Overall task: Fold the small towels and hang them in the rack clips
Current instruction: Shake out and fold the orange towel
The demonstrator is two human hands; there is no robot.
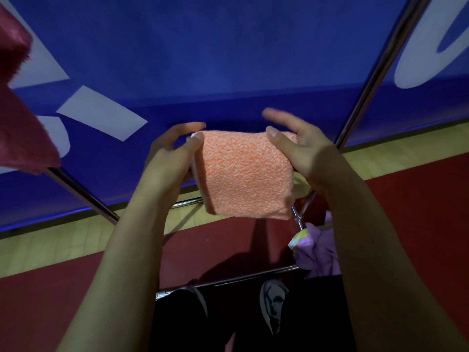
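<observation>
A: The orange towel (245,174), where is it?

B: Held up in the air between both hands, in front of a blue banner (228,59) with white shapes. It looks folded over, with a pale layered edge showing along its left side.

A: How does the left hand (168,158) have it?

B: It pinches the towel's upper left corner: thumb on the near face, fingers curled round behind.

A: And the right hand (302,151)?

B: It is at the upper right edge. The thumb presses on the towel's near side, and the palm lies against that edge. The forefinger is stretched out and blurred above the towel, so the hand is only partly closed. How the other fingers sit behind the cloth, I cannot tell.

A: What else is around?

B: A dark red towel (20,110) hangs at the upper left. Metal rack bars (375,80) run slantwise on both sides and across below. A purple cloth (321,250) hangs on the rack under the right wrist, near a small tag. Below that lie a red floor (50,301) and a yellowish strip.
</observation>
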